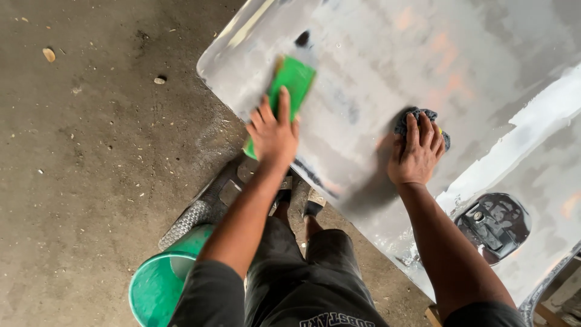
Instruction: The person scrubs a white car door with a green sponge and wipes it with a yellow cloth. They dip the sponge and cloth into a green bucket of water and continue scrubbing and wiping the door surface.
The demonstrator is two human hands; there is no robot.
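My left hand pressing green block on grey car panel, right hand w/ dark rag, green bucket near left.

Bare panel between hands; handle lower right.

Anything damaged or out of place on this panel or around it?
The grey metal car panel has patchy paint, with orange spots and bare streaks. A tyre lies beneath its edge beside the green plastic bucket. Nothing looks spilled.

Counted two hands on the job, a left hand and a right hand. There was one green sanding block, one dark rag, one grey car panel, one green bucket.
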